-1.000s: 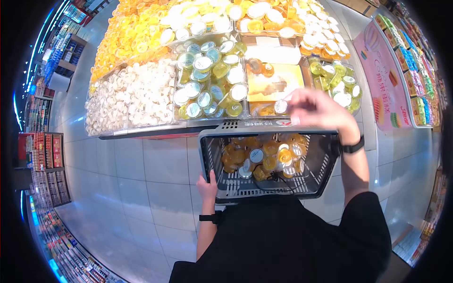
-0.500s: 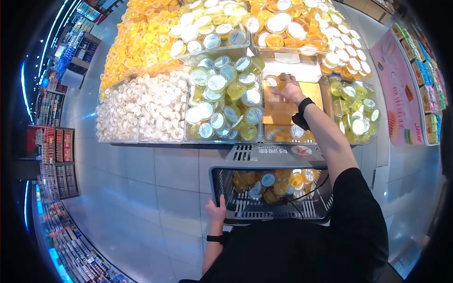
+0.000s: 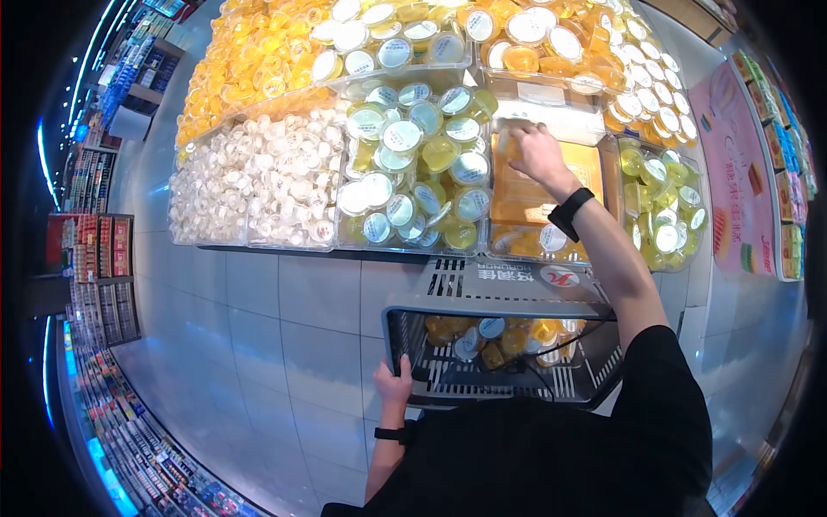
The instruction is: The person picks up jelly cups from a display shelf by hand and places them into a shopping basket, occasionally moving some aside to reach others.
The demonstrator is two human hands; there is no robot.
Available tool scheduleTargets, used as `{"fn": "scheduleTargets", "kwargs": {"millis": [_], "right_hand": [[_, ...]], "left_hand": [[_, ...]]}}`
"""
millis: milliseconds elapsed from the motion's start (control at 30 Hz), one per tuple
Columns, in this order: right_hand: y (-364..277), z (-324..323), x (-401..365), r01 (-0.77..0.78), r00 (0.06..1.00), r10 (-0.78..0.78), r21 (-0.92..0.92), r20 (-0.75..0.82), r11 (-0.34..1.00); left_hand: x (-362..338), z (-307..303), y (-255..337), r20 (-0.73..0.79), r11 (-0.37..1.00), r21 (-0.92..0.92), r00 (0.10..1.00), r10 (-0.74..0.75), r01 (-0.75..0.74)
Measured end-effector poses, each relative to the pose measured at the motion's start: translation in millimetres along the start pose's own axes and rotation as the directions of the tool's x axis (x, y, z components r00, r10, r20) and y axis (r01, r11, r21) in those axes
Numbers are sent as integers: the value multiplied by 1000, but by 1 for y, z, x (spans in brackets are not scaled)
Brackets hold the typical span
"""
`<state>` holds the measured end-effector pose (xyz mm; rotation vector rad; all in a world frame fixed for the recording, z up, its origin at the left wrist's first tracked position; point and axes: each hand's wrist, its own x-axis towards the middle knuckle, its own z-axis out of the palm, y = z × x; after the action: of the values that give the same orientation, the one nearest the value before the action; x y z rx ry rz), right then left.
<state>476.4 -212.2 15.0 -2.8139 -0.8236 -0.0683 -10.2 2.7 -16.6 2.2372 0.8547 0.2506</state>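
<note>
My right hand (image 3: 536, 152) reaches into a clear bin (image 3: 594, 172) that holds few orange jelly cups. Its fingers curl down at the bin's far end, and I cannot see whether they hold a cup. A black band sits on that wrist. My left hand (image 3: 394, 379) grips the left rim of a grey shopping basket (image 3: 482, 306), which I hold against my body below the display. Several orange jelly cups (image 3: 517, 338) lie in the basket.
Next to that bin on the left are green jelly cups (image 3: 413, 172), then small white cups (image 3: 258, 181), with yellow cups (image 3: 250, 60) behind. More green cups (image 3: 663, 207) and a pink sign (image 3: 736, 172) are on the right. Stocked shelves (image 3: 95, 258) line the tiled aisle at left.
My right hand rose from above the basket and reached forward into the orange bin, then shifted slightly toward its far end. The basket dropped lower in view; my left hand kept its grip.
</note>
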Motion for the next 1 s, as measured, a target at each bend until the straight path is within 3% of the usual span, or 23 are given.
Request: {"fn": "scheduleTargets", "kwargs": {"millis": [67,167,267,400,500,567,633,733,867,933,1000], "right_hand": [[-12,0,8,26,1000,-26,-43,11,999],[-17,4,16,73,996,-77,-89,-45,993],[-15,7,21,-23,994,26,21,-107,1000],[0,14,18,43,997,-32,145,-77,989],[16,40,6,-32,998,37,85,-54,996],[21,47,-2,-182,981,166,200,97,963],[24,47,-9,-222,970,188,243,157,944],[28,53,-14,-51,999,49,336,14,940],[12,27,-20,-108,994,101,327,39,939],[15,19,-21,-233,947,186,163,260,959],[29,28,-16,-216,937,183,81,299,973]], "left_hand": [[0,0,2,15,998,-61,1000,-20,21],[0,2,-4,-10,1000,0,1000,-3,3],[-1,2,-4,-12,999,-27,1000,-26,26],[0,1,4,18,996,-77,999,-38,39],[4,-3,15,5,994,-103,999,33,-32],[5,-4,13,3,995,-97,1000,23,-23],[1,-1,11,12,995,-98,1000,12,-10],[1,-1,10,32,995,-87,998,-47,50],[4,-4,10,17,998,-56,1000,-8,9],[-2,-1,5,21,998,-49,999,-33,34],[0,5,-4,-21,998,-66,1000,-7,6]]}}
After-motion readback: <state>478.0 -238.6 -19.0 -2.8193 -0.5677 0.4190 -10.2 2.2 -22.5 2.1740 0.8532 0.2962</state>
